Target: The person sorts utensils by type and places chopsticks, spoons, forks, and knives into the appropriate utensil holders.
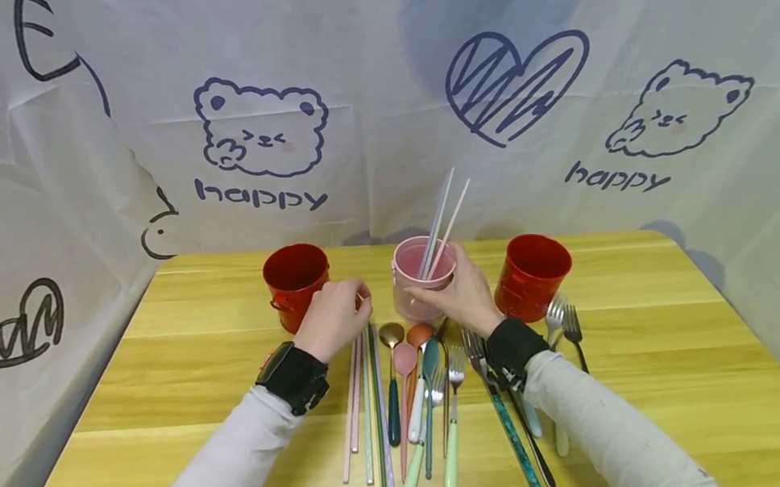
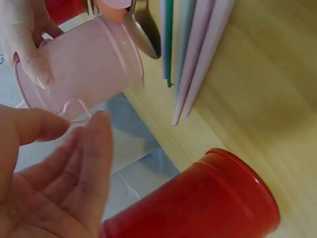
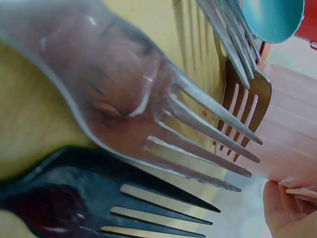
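Observation:
A small pink bucket [image 1: 407, 296] stands at the table's back middle, with light-coloured chopsticks [image 1: 458, 204] leaning up out of it. My right hand [image 1: 465, 291] grips its right side, thumb at the front near the rim. Its left side faces my left hand [image 1: 333, 315]. In the left wrist view the thumb and fingers of that left hand lie close together with a gap, holding nothing visible, just in front of the bucket's wire handle loop [image 2: 77, 106]. Several chopsticks [image 2: 210, 54] lie side by side on the table below my left hand.
One red bucket [image 1: 286, 301] is left of my left hand, another red bucket [image 1: 523, 292] right of my right hand. Spoons, including a pink spoon [image 1: 404, 358], lie mid-table. Forks lie under my right wrist, among them a silver fork [image 3: 119, 84] and black fork [image 3: 74, 188].

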